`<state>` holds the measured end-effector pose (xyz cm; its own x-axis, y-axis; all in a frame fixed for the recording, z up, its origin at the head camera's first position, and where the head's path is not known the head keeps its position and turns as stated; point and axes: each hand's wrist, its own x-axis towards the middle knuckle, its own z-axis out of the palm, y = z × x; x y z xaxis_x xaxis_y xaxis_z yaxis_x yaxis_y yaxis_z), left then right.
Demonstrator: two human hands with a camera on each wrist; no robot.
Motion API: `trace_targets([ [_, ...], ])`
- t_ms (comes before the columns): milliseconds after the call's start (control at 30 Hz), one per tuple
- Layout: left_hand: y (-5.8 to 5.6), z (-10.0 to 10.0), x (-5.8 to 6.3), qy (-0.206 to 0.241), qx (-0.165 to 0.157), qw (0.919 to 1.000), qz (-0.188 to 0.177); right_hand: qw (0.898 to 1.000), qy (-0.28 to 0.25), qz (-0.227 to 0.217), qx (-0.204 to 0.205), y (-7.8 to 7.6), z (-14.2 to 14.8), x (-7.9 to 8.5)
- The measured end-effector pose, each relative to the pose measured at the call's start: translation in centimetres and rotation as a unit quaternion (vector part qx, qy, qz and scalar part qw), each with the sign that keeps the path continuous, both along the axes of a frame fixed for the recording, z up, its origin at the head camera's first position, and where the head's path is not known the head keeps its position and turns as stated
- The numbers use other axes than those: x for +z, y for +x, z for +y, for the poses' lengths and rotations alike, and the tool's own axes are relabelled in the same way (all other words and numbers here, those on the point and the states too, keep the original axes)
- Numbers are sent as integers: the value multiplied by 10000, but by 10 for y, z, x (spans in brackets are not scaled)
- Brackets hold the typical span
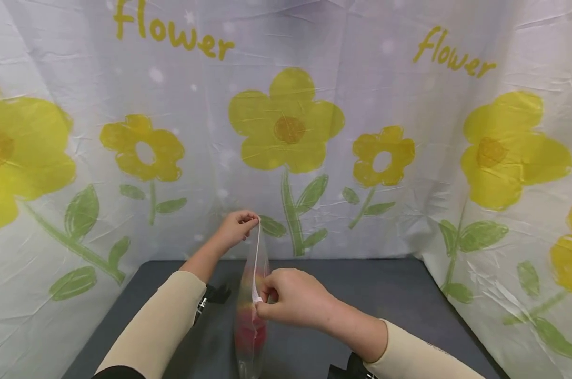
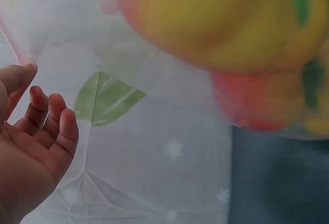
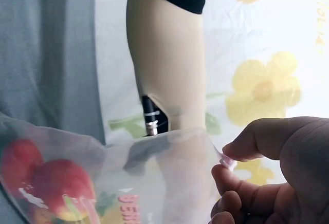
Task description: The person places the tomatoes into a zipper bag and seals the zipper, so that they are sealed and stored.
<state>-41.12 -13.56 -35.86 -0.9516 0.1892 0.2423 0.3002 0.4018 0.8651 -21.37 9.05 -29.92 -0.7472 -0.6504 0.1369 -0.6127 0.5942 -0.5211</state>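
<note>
A translucent zip bag (image 1: 261, 258) hangs upright between the hands, seen nearly edge-on in the head view, its white zip strip running along the top. Red and yellow fruit shapes (image 3: 60, 188) show low on it in the right wrist view, beside pink lettering. My left hand (image 1: 238, 227) pinches the far top corner between thumb and forefinger; its other fingers curl loosely, apart from the bag. At the near end of the strip, my right hand (image 1: 292, 297) pinches a small whitish zip slider (image 3: 227, 161) between thumb and forefinger.
Beneath the hands lies a dark grey table (image 1: 352, 289). A white curtain (image 1: 210, 105) printed with yellow flowers stands behind and along both sides of it. Both forearms wear beige sleeves (image 1: 155, 321), with dark wrist devices (image 1: 212, 297) below the wrists.
</note>
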Motion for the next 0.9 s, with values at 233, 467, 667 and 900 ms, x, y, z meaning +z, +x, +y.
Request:
trace_targets([
  [233,20,-12,-1,357,1,9993,-79,9993,31,-197,-316,0,25,-13],
  [467,42,-21,-13,360,-209,9984,-393,9971,80,-554,-519,-6,79,-33],
  [667,48,-27,-24,470,-386,9959,-673,9948,79,-762,-676,-13,132,-54],
  [900,48,-49,-38,371,-248,9952,-865,9930,230,-914,-713,-19,163,-101],
])
